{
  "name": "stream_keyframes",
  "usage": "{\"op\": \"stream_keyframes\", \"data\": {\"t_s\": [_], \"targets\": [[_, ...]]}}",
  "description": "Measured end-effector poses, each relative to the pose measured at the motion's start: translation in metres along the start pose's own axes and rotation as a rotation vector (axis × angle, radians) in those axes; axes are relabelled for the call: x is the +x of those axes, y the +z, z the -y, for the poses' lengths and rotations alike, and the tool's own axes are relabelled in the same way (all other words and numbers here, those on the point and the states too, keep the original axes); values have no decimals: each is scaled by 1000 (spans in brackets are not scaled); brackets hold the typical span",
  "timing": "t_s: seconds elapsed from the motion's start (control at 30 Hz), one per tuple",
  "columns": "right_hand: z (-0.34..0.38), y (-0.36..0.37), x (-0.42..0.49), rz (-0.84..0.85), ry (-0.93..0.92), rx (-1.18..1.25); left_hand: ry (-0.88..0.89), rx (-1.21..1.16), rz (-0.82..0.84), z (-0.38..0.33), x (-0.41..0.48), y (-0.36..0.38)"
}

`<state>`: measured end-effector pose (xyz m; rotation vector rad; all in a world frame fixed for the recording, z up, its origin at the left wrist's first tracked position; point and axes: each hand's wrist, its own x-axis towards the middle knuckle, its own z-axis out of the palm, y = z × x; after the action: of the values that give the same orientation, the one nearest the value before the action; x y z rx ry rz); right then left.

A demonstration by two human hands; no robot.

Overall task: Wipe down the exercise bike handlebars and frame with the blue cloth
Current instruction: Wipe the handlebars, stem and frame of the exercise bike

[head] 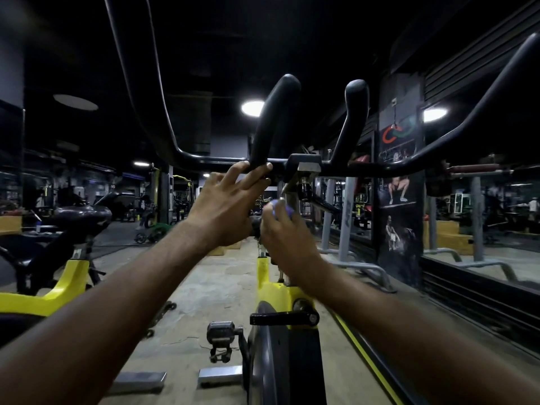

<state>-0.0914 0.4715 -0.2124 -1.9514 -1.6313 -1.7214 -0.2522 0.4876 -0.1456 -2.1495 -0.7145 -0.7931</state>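
- The cloth [278, 208] is bunched in the right hand [287, 232], with only a bit of blue showing past the fingers. It's pressed against the stem [292, 197] just under the handlebars [365, 168].
- Right grip: clamped on the cloth.
- Left grip: the left hand [230, 200] is hooked over the handlebars at the foot of the left horn, so the bike looks to be steadied there rather than wiped.
- Progress, best guess: somewhere in the middle. The work is being done at the joint between bars and frame [274, 290].
- No wet streaks or dust lines can be made out in this dim light, so what's already done can't be told.
- The yellow frame lower down, near the crank [280, 318] and pedal [220, 331], is probably still to be covered.
- Writing: nothing readable is found on the bike itself.
- A red and green logo is seen on the poster [400, 135], with small text under it that's too dark to read.
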Motion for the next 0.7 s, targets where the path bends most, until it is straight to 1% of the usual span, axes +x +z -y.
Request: {"op": "stream_keyframes", "data": {"t_s": [0.07,0.13,0.17,0.2,0.23,0.27,0.3,0.33,0.37,0.4,0.43,0.47,0.5,0.53,0.57,0.63,0.7], "targets": [[-4,-5,18,15,17,-92,-3,42,8,2,0,2],[-3,-9,23,74,-2,-240,-11,78,34,4,0,3],[-2,-11,22,92,-33,-283,-16,85,47,4,0,2],[-1,-14,20,95,-85,-261,-17,83,50,4,0,3],[-1,-16,16,73,-153,-156,-17,81,48,4,0,3],[-3,-15,11,38,-205,10,-19,64,44,3,0,1],[-7,-12,2,-14,-242,183,-18,41,46,1,0,-2],[-14,-10,-11,-65,-240,321,-16,20,58,-1,0,-5],[-20,-5,-26,-108,-198,433,-18,8,71,-3,-1,-6],[-25,-1,-41,-141,-108,561,-20,0,73,-3,-1,-6],[-28,5,-52,-191,42,733,-23,-7,65,-3,0,-5],[-27,11,-57,-282,208,894,-28,-11,54,-4,0,-2],[-25,16,-56,-367,359,1005,-32,-1,46,-5,1,1],[-23,20,-49,-409,476,1055,-38,11,39,-5,2,5],[-21,24,-39,-406,559,1088,-46,16,40,-6,2,8],[-15,31,-19,-390,675,1149,-63,11,58,-8,3,9],[-11,38,-10,-397,735,1205,-64,7,63,-8,3,9]]}}
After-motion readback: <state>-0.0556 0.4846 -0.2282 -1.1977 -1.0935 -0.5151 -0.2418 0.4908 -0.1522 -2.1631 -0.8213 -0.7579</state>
